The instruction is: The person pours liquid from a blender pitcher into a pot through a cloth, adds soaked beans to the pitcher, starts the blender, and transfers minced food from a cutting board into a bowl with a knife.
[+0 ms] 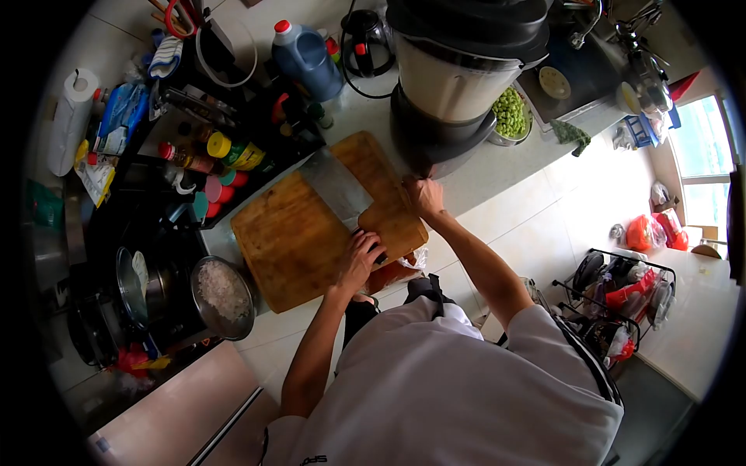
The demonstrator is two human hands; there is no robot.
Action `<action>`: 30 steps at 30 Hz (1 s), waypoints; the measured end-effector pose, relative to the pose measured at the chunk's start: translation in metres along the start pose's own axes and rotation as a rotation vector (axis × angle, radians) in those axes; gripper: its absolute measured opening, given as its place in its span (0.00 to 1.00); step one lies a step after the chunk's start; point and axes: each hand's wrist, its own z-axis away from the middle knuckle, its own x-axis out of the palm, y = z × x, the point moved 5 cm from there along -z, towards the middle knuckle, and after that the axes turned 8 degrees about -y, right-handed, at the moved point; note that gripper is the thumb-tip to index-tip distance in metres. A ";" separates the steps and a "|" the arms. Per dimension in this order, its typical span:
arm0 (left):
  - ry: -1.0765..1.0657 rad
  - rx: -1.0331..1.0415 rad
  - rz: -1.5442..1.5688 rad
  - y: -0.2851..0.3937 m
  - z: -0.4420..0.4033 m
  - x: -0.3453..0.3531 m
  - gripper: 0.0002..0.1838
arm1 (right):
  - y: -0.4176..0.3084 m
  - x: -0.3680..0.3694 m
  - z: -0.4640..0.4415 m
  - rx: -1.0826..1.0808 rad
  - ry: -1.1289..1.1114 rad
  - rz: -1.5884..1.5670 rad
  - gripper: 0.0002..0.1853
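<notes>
A wooden cutting board point(287, 241) lies at an angle on the counter. On it rests a wide-bladed cleaver point(334, 186), its blade flat. My left hand point(359, 260) is closed around the cleaver's dark handle at the board's near edge. Beyond the board's right edge, my right hand point(424, 196) is closed, fingertips down beside the base of a large black-and-clear appliance point(447, 85). What those fingers hold, if anything, is hidden.
Right of the appliance stands a bowl of chopped green pieces point(510, 115). A metal bowl of whitish food point(224, 295) sits left of the board. Behind are bottles point(233, 151) and a blue jug point(307, 62). A black rack point(622, 299) stands at right.
</notes>
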 end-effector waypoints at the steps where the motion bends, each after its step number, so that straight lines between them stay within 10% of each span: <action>1: 0.004 -0.003 0.001 0.001 0.000 0.000 0.20 | 0.002 0.005 -0.001 -0.014 -0.002 0.025 0.10; 30: 0.070 -0.245 0.035 0.044 0.038 -0.016 0.18 | -0.023 -0.003 0.036 -0.173 -0.169 0.047 0.08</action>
